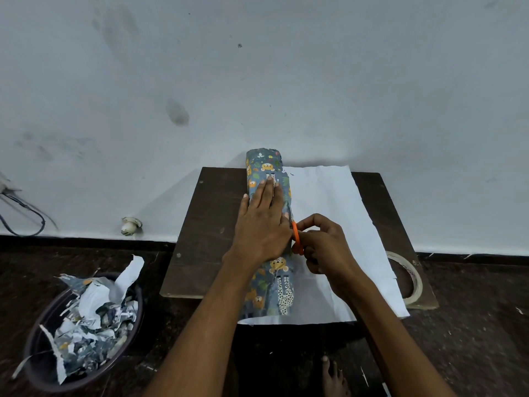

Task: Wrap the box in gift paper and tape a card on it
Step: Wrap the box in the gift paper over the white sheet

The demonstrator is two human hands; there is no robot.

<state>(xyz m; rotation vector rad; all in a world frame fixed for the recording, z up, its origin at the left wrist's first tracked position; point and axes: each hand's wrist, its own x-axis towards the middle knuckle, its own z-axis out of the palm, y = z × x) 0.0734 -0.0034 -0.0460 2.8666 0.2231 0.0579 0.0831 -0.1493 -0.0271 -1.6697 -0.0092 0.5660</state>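
- my left hand [262, 222] lies flat on the roll [269, 224], fingers straight and pressed down; the roll lies along the middle of the counter [206, 224].
- my right hand [323, 247], right of the roll, has fingers curled through the orange scissors [297, 239], blades at the paper [337, 224] edge beside the roll.
- risk, i judge: the blades run touching my left fingers, so a slip could nick them or tear the paper crooked.
- the box itself i cannot see.
- bin [83, 333], left of the counter, holds torn paper scraps.
- tape [409, 279] sits right of the paper.
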